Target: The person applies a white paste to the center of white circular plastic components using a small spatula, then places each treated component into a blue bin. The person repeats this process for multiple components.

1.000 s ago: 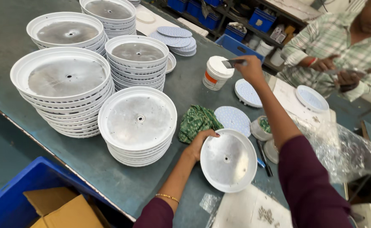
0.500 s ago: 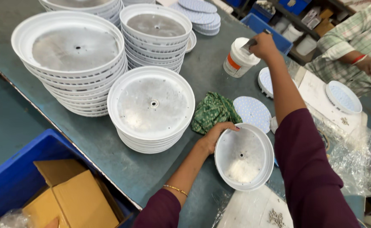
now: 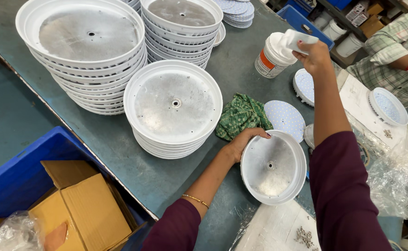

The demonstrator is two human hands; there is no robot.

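Showing on the bench: three stacks of white round housings, upper left [image 3: 80,51], top centre [image 3: 181,28], centre [image 3: 172,109]; one loose housing [image 3: 273,167] sitting lower centre; one green cloth [image 3: 241,116]; one white tub [image 3: 272,56]; one cardboard box [image 3: 80,209] lying lower left; one blue crate [image 3: 22,172]; two hands working, left [image 3: 243,142], right [image 3: 311,53]

Assembly workshop — stacked white metal-lined dishes [image 3: 172,104], grey workbench [image 3: 241,65], blue crate [image 3: 32,172], screws [image 3: 305,236]

A grey-green desk [image 3: 120,148] is seen under even light. A teal floor [image 3: 8,116] is shown beside it, where a blue crate [image 3: 22,181] holding cardboard boxes [image 3: 83,209] is placed.
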